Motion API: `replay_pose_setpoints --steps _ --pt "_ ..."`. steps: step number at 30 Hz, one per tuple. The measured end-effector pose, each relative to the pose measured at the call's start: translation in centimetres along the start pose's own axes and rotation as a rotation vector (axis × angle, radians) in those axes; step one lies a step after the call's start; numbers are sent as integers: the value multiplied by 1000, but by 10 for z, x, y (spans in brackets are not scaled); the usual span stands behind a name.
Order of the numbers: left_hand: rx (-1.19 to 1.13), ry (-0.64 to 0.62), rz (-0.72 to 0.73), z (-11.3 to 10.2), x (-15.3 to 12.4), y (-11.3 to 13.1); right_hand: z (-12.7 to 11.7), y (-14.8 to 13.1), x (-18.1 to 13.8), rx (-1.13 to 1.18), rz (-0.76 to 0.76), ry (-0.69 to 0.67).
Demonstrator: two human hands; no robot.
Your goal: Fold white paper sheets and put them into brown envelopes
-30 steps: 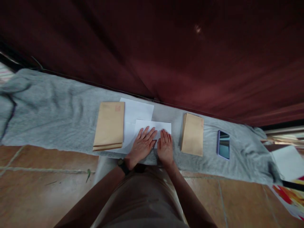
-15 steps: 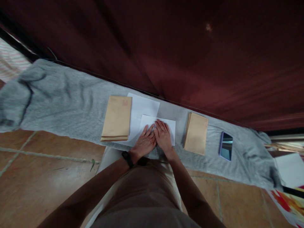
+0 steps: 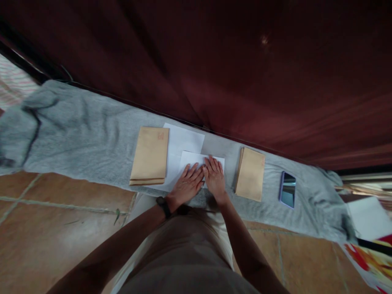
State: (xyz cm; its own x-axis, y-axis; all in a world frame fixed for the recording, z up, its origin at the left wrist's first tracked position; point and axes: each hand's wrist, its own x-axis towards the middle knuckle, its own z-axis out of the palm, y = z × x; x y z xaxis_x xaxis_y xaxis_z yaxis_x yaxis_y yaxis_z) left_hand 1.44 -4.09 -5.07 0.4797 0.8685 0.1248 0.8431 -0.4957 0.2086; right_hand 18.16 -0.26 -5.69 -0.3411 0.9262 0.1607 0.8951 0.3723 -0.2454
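My left hand [image 3: 187, 186] and my right hand [image 3: 215, 178] lie flat side by side on a folded white sheet of paper [image 3: 189, 158], fingers stretched out and pressing it onto the grey cloth [image 3: 76, 134]. A black watch is on my left wrist. Under and behind the folded sheet lies a larger white sheet [image 3: 186, 139]. A stack of brown envelopes [image 3: 150, 155] sits just left of my hands, and another brown envelope stack [image 3: 251, 173] lies just to the right.
A purple phone [image 3: 288, 190] rests on the cloth to the right of the envelopes. A dark red curtain [image 3: 229, 65] hangs behind the cloth. Brown floor tiles [image 3: 55, 220] lie in front. White and coloured papers [image 3: 367, 228] are at the far right.
My right hand has slid a little up and right on the folded sheet while my left hand stays flat beside it. The view has shifted slightly.
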Motion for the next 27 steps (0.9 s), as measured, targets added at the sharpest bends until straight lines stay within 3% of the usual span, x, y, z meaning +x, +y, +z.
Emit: replay_pose_setpoints --steps 15,23,27 --pt "2 174 -239 -4 -20 -22 -3 11 -32 -101 129 80" --pt "-13 118 -70 0 35 -2 0 10 -31 -112 138 112" --pt "1 111 -82 6 46 -11 0 10 -33 -111 139 115"
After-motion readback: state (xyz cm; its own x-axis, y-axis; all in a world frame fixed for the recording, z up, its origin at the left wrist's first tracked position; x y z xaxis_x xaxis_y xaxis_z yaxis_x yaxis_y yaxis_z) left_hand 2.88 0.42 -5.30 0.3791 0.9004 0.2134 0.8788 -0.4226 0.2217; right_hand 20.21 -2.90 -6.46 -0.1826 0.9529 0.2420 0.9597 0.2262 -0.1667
